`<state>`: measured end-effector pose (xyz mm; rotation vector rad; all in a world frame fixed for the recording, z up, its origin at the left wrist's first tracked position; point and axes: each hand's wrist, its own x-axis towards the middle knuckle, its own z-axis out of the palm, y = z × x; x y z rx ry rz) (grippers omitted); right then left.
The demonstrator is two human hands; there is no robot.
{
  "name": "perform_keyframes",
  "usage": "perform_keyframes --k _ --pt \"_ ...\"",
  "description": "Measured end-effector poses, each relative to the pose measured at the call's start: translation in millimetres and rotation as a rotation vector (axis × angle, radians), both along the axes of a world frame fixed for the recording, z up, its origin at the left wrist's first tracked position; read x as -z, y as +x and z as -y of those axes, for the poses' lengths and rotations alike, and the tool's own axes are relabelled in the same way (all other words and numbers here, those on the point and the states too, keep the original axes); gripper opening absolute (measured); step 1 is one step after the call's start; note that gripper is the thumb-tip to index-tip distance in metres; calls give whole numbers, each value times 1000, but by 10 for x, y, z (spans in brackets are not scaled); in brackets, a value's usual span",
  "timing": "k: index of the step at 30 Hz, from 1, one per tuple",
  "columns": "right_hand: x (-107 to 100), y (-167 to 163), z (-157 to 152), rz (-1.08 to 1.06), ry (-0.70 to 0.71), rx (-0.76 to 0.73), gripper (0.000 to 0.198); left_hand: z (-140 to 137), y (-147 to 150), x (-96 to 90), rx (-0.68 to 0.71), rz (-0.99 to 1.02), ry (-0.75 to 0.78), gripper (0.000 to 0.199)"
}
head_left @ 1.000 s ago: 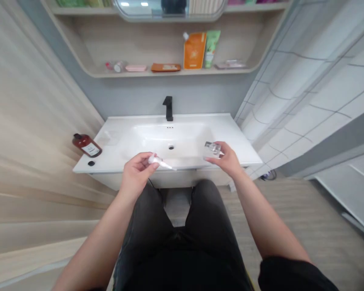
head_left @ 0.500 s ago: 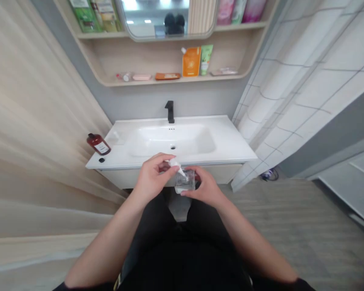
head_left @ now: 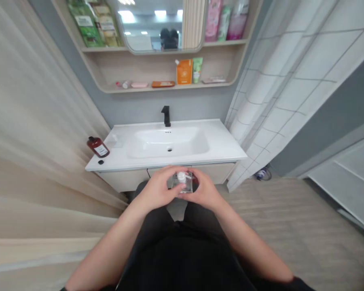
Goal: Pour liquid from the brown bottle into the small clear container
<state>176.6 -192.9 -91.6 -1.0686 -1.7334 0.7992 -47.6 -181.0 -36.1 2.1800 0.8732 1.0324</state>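
Note:
A small clear pump bottle point(head_left: 186, 187) with a white pump head point(head_left: 181, 176) is between my hands, just in front of the washbasin. The pump head sits at the top of the bottle, its spout pointing right. My left hand point(head_left: 160, 186) closes round the bottle's left side, fingers behind the pump head and thumb in front. My right hand point(head_left: 204, 188) grips the bottle from the right, with its thumb along the front. The fingers partly hide the bottle's sides. Its lower part is out of sight.
The white washbasin point(head_left: 133, 151) has a black tap point(head_left: 166, 116). On its left end are a brown-red bottle point(head_left: 98, 147), a small black cap point(head_left: 101, 162) and a clear object point(head_left: 115, 141). A shelf point(head_left: 133, 91) above holds toiletries. A beige curtain point(head_left: 48, 161) hangs at left.
My left hand has shifted from pinching the tilted white pump head to holding round the bottle. The pump head now stands over the bottle. The view has tilted up slightly.

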Motion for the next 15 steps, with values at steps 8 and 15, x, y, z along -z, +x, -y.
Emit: perform_keyframes --k 8,15 --pt "-54 50 101 -63 -26 -62 81 -102 -170 190 214 293 -247 54" --pt "-100 46 150 -74 -12 -71 82 -58 -150 -65 164 70 -155 68"
